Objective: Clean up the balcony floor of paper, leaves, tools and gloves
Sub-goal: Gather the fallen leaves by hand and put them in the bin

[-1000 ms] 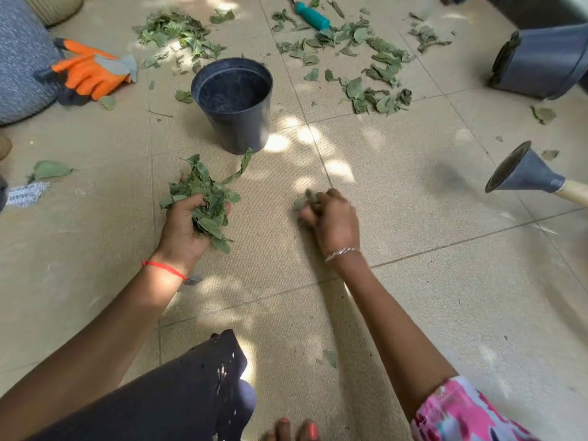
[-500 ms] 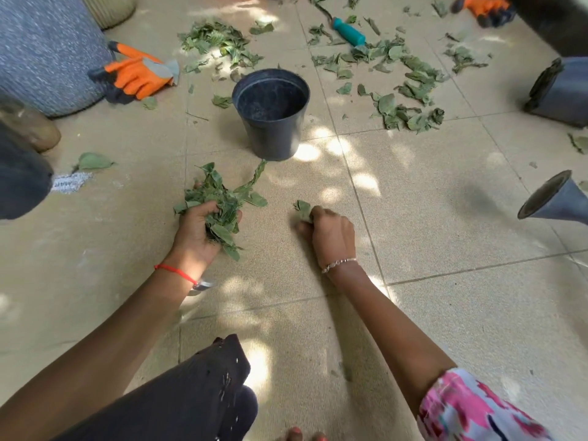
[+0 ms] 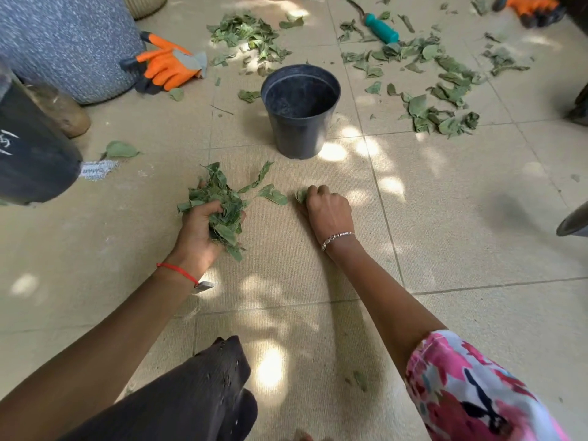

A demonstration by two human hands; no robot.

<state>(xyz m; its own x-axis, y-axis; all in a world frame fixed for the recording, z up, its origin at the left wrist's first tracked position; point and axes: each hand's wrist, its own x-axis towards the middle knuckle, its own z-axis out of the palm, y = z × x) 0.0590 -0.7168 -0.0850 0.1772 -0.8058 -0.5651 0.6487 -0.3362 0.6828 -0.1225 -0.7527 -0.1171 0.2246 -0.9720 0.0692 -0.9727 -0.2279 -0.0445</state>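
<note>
While L hand [image 3: 197, 232], R hand [image 3: 329, 211] grip leaves [image 3: 219, 198], tool [image 3: 381, 28] lies diag., handle nearer.

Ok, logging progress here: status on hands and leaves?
Left hand grips leaf bunch. Right hand pinches one leaf. Pot upright ahead, unblocked.

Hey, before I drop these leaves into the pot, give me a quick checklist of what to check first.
1. Left hand grips the leaf bunch: ok.
2. Right hand pinches a small leaf: ok.
3. Pot upright, mouth open, just beyond both hands: ok.
4. Room in the pot: ok, no leaves show inside.
5. Spot between the hands picked up: not ok, a loose leaf lies there.
6. Bunch secure for lifting: cannot tell, several leaves stick out of the grip.
</note>
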